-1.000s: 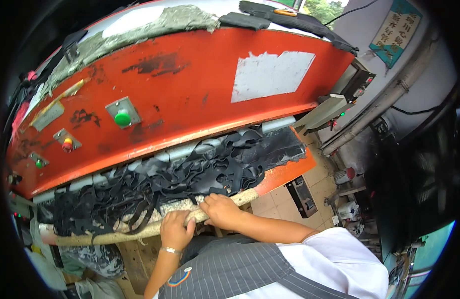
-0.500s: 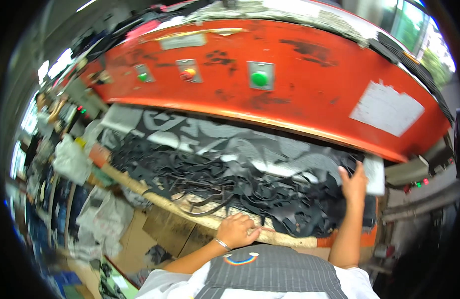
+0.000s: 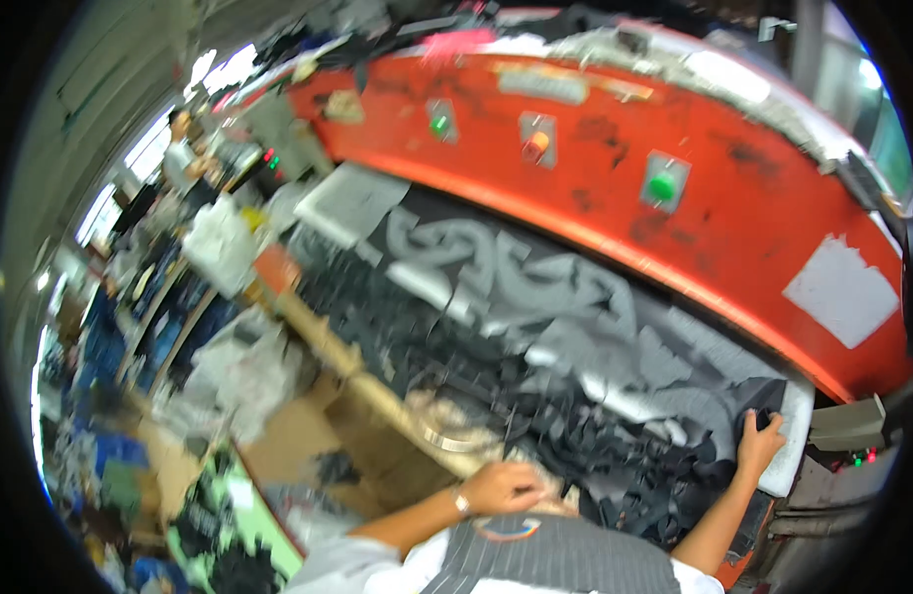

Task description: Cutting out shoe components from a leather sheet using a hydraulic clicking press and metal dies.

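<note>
My right hand [image 3: 760, 443] reaches to the right end of the press bed, thumb and fingers closing on the corner of a dark cut-out sheet [image 3: 755, 396]. That sheet lies over a white pad [image 3: 799, 436] with curved shapes cut through it. Black offcut strips [image 3: 615, 445] heap along the near side of the bed. My left hand [image 3: 504, 488], wearing a bracelet, is close to my apron by the pale front rail [image 3: 337, 351]. Its fingers are curled, with nothing visible in them; blur hides whether they touch the rail.
An orange machine beam [image 3: 595, 208] spans the far side, carrying green and red push buttons. White plastic bags [image 3: 234, 371] and a pale green board [image 3: 258, 485] with dark scraps lie left. Another person [image 3: 184, 163] stands at the far left.
The view has swung, shifting the scene rightward and down. My right hand has closed on the sheet's corner from a more spread pose. My left hand stays near the rail.
</note>
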Demonstrator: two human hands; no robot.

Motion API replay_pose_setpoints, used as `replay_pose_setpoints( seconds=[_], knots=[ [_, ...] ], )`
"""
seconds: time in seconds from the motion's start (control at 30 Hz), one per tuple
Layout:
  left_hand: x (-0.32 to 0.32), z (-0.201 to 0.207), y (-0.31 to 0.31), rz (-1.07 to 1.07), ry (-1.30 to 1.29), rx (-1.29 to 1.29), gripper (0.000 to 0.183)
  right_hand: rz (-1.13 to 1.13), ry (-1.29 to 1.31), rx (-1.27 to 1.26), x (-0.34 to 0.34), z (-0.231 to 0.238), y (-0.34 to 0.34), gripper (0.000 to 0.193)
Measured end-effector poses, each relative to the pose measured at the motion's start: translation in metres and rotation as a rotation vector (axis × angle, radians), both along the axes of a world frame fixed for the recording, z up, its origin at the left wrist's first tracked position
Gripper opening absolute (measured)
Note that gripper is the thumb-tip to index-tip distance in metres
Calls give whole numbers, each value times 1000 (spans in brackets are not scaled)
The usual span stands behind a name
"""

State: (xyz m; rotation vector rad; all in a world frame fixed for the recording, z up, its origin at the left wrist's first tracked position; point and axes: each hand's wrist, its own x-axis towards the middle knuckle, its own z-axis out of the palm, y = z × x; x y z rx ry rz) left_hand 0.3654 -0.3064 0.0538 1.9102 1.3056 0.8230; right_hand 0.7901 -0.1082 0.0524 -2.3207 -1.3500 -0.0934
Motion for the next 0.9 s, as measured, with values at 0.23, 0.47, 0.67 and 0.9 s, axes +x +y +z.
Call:
replay_pose_setpoints(
  seconds=[0.23,0.47,0.67,0.9],
  knots=[
    [-133,33,27,159,-298,182,8,96,661,848,60,38,-30,40],
    [-295,25,111,356,21,312,10,811,-230,791,-214,296,94,51],
    [-412,-7,163,637,683,82,63,522,-604,458,-307,357,255,59],
    [-439,-20,141,694,749,-343,67,908,60,713,-371,367,332,60]
  ],
)
